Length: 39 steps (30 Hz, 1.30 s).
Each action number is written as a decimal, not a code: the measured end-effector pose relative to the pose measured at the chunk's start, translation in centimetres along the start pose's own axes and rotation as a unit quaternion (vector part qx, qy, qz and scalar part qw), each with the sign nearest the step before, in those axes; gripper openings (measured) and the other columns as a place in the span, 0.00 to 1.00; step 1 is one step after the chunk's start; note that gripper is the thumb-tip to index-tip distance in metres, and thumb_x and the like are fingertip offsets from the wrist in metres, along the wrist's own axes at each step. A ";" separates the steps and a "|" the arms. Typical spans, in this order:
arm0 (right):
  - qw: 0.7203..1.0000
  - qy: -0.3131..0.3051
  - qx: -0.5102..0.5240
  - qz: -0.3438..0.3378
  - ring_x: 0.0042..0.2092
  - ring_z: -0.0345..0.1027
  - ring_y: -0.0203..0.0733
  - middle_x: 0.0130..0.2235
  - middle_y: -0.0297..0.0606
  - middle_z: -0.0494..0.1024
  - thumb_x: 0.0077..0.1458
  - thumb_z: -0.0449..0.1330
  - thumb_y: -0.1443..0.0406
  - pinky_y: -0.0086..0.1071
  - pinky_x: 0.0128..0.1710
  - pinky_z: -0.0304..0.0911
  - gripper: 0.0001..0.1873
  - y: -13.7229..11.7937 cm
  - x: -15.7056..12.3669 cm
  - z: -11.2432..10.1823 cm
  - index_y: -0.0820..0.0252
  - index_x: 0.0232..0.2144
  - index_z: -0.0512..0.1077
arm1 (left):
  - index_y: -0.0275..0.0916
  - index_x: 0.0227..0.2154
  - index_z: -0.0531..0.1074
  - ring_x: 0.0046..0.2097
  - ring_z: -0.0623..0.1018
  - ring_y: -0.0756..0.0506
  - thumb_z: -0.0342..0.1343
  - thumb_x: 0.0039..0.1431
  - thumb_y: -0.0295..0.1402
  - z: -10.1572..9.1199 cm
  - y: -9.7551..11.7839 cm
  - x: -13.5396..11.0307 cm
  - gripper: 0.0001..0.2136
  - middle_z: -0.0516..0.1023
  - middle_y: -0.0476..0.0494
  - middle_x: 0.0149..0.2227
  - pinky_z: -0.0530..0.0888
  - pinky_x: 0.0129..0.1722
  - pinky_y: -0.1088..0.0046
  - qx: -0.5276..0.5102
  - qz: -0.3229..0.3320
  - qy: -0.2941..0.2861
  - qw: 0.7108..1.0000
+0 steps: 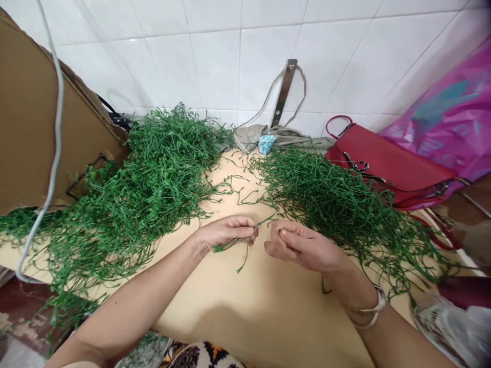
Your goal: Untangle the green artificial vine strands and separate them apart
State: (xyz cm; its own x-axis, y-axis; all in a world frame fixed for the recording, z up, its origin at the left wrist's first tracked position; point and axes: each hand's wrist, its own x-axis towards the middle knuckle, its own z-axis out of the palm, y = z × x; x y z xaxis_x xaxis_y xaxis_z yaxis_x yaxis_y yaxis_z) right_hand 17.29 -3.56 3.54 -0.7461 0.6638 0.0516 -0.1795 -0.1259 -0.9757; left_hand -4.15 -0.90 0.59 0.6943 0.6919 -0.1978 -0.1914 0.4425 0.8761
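Over the middle of the table (215, 296), my left hand (228, 231) pinches thin green artificial plant stems (265, 221). Their small leafy ends hang below the fingers, and one tip points toward the other hand. Close by on the right, my right hand (301, 246) has its fingers curled closed and slightly blurred; what they hold, if anything, is hidden. A large heap of green stems (153, 174) lies to the left. Another heap (330, 191) spreads on the right, behind my right hand. Several loose stems (241, 189) are scattered between the heaps.
A cardboard box (34, 122) and a hanging pale cable (57, 128) stand at the left. Near the tiled wall are a metal bar (284, 94) and a small blue-white cup (266, 142). A red handbag (391, 161) and pink plastic bag (452, 112) sit at the right.
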 end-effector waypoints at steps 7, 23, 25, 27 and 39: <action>0.736 0.526 -0.414 -0.101 0.36 0.64 0.45 0.32 0.37 0.68 0.65 0.55 0.54 0.40 0.38 0.62 0.14 -1.8 -0.9 -2.5 0.57 0.42 0.73 | 0.34 0.34 0.76 0.33 0.77 0.53 0.73 0.46 0.35 0.0 0.1 0.9 0.15 0.76 0.47 0.32 0.74 0.39 0.77 -0.127 0.020 0.150 0.980; 0.842 0.353 -0.407 -0.019 0.39 0.73 0.46 0.35 0.39 0.80 0.58 0.61 0.58 0.39 0.41 0.68 0.08 2.9 2.0 0.9 0.57 0.34 0.74 | 0.35 0.34 0.74 0.38 0.78 0.51 0.74 0.44 0.38 0.6 -1.3 1.8 0.18 0.80 0.48 0.34 0.72 0.42 0.76 0.003 0.112 0.183 0.977; 0.840 0.346 -0.417 -0.010 0.38 0.72 0.45 0.35 0.39 0.80 0.59 0.59 0.60 0.38 0.39 0.67 0.08 2.8 1.8 0.7 0.57 0.34 0.73 | 0.35 0.36 0.74 0.38 0.78 0.51 0.72 0.47 0.38 0.6 -1.4 1.8 0.17 0.80 0.47 0.35 0.72 0.43 0.75 0.033 0.109 0.177 0.978; 0.810 0.332 -0.483 -0.017 0.36 0.71 0.45 0.33 0.40 0.79 0.61 0.57 0.62 0.37 0.38 0.64 0.07 2.6 1.5 0.5 0.58 0.32 0.72 | 0.35 0.39 0.73 0.37 0.77 0.52 0.70 0.50 0.37 0.7 -1.4 1.7 0.17 0.79 0.46 0.37 0.72 0.43 0.75 0.076 0.106 0.173 0.976; 0.751 0.173 -0.638 -0.001 0.29 0.62 0.42 0.27 0.37 0.72 0.67 0.44 0.71 0.38 0.37 0.52 0.17 1.7 0.9 0.1 0.59 0.31 0.70 | 0.38 0.25 0.69 0.31 0.68 0.50 0.47 0.68 0.42 1.9 0.3 0.6 0.18 0.70 0.49 0.27 0.64 0.35 0.73 0.381 0.119 0.104 0.911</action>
State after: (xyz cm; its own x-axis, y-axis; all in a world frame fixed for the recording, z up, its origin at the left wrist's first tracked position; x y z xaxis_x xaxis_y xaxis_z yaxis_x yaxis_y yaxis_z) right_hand 16.23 -3.26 1.95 -0.4965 0.8421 0.2104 0.7434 0.5377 -0.3978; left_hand -2.46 -1.48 1.56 0.5337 0.8453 0.0272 0.2730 -0.2026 0.9404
